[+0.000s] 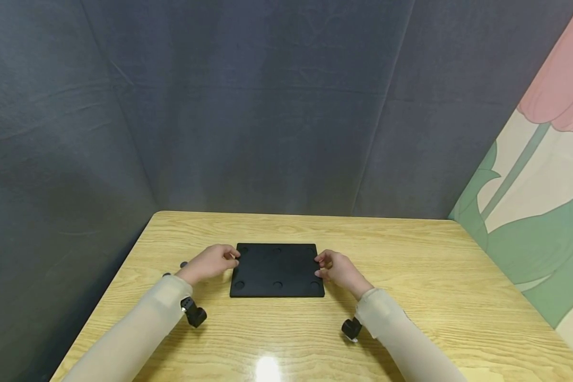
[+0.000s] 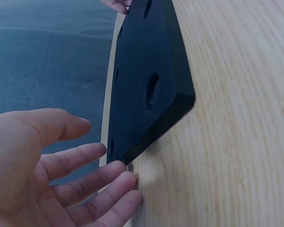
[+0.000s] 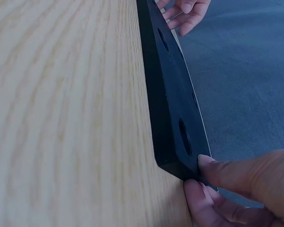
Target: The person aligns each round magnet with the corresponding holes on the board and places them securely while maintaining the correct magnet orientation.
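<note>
My right hand (image 1: 343, 273) pinches the board (image 1: 277, 269) beside it; my left hand (image 1: 212, 263), fingers loose, should steady the opposite edge.

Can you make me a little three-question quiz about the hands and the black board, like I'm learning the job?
1. Counting: in the head view, how many round hollows does the flat black rectangular board have?

2. True or false: the person's bare left hand is clenched in a tight fist.

3. Pick one: in the head view, what is behind the pale yellow wood-grain table?
A. A glass window
B. A dark blue-grey fabric curtain
C. A white bookshelf

Key:
1. Six, in two rows of three.
2. False; the left wrist view shows its fingers reaching out, not balled up.
3. B.
</note>
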A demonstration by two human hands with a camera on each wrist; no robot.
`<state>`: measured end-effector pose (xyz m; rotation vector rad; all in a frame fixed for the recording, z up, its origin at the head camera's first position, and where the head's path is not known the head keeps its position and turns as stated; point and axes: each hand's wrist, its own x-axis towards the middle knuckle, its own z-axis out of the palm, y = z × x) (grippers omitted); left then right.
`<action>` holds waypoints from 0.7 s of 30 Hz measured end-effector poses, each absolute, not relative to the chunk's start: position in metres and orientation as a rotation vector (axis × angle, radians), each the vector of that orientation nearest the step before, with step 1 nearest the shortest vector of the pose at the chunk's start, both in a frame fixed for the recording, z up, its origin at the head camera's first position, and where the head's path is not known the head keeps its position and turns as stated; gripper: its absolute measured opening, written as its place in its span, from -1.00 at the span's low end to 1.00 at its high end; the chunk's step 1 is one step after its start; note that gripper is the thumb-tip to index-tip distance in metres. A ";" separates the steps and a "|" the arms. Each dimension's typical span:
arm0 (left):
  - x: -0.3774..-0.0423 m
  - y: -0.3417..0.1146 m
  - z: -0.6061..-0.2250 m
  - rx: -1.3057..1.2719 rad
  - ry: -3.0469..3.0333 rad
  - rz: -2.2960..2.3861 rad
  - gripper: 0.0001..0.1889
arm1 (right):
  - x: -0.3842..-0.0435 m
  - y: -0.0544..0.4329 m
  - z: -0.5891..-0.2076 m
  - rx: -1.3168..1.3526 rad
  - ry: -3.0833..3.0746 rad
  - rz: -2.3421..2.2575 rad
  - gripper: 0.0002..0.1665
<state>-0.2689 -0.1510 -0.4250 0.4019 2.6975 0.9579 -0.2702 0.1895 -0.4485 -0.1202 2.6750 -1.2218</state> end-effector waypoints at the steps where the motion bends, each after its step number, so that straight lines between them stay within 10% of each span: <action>1: -0.269 -0.152 -0.424 0.406 2.699 0.959 -0.66 | -0.270 0.190 -0.449 -0.118 2.674 -1.223 -0.67; 21: -0.268 -0.177 -0.390 0.421 2.742 1.042 -0.59 | -0.270 0.189 -0.449 -0.098 2.664 -1.231 -0.65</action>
